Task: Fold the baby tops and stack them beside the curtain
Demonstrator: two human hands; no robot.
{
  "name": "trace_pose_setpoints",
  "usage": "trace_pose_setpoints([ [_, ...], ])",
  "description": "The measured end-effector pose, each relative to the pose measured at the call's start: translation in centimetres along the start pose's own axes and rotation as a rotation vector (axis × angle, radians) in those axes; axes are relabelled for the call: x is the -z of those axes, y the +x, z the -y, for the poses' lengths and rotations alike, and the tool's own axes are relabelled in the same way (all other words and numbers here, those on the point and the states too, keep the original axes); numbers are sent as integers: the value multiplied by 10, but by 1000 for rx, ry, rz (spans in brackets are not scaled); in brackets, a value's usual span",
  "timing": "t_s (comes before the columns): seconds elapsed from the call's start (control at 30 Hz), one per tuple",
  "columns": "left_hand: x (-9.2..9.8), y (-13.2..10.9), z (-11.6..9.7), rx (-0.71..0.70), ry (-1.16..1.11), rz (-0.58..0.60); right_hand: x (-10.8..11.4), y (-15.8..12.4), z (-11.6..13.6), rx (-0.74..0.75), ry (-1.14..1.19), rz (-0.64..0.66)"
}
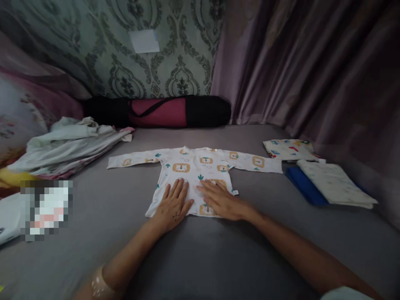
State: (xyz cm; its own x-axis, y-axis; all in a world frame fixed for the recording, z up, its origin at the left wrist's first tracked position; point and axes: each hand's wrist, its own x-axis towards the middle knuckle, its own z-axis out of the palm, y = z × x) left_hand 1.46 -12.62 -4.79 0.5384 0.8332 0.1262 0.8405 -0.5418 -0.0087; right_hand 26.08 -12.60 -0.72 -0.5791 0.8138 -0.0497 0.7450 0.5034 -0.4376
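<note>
A small white long-sleeved shirt (200, 164) printed with orange lions and green marks lies spread flat on the grey bed sheet (218, 258), both sleeves stretched out sideways. My left hand (172, 205) rests palm down on its lower left part, fingers straight and slightly apart. My right hand (222, 201) lies flat on the lower middle and right part, fingers pointing left toward the other hand. Neither hand holds anything.
A heap of pale crumpled clothes (67, 143) lies at the left. Folded printed garments (289, 149) and a folded white piece (336, 182) on a blue cloth (304, 185) sit at the right. A red and black rolled bag (162, 111) lies against the patterned wall, with curtains (312, 62) beyond the folded stack.
</note>
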Motion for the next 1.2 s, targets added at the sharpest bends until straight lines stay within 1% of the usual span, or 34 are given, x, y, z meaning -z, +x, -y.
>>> trace_pose_setpoints([
  [0.03, 0, 0, 0, 1, 3, -2, 9, 7, -11, -61, 12, -51],
  [0.07, -1, 0, 0, 1, 7, 2, 19, 14, -23, -155, -15, -135],
  [0.1, -1, 0, 0, 0, 10, 8, 28, 21, -37, -279, -71, -230],
  [0.13, -1, 0, 0, -2, 13, 14, 36, 28, -51, -403, -122, -286],
  [0.17, -1, -1, 0, -4, 17, 15, 42, 33, -64, -486, -152, -284],
  [0.23, -2, -1, 1, -7, 24, 8, 46, 41, -86, -554, -190, -236],
  [0.33, -4, -1, 2, -14, 35, -12, 37, 45, -102, -557, -207, -177],
  [0.43, -6, 0, 4, -25, 45, -16, 27, 46, -105, -544, -214, -183],
  [0.5, -6, 0, 5, -28, 48, -15, 28, 45, -104, -541, -205, -179],
  [0.6, -7, -1, 6, -27, 44, -23, 39, 41, -107, -552, -149, -154],
  [0.7, -10, -3, 7, -18, 33, -44, 50, 27, -116, -623, -187, -260],
  [0.77, -14, -4, 8, -16, 20, -68, 52, 14, -123, -691, -244, -314],
  [0.87, -20, -5, 10, -32, 7, -95, 45, -1, -131, -727, -245, -279],
  [1.0, -25, -6, 17, -72, 3, -93, 37, -5, -133, -718, -237, -291],
  [1.13, -27, -7, 23, -97, -21, -89, 43, -7, -133, -711, -228, -307],
  [1.2, -27, -8, 24, -84, -38, -97, 49, -16, -135, -752, -239, -348],
])
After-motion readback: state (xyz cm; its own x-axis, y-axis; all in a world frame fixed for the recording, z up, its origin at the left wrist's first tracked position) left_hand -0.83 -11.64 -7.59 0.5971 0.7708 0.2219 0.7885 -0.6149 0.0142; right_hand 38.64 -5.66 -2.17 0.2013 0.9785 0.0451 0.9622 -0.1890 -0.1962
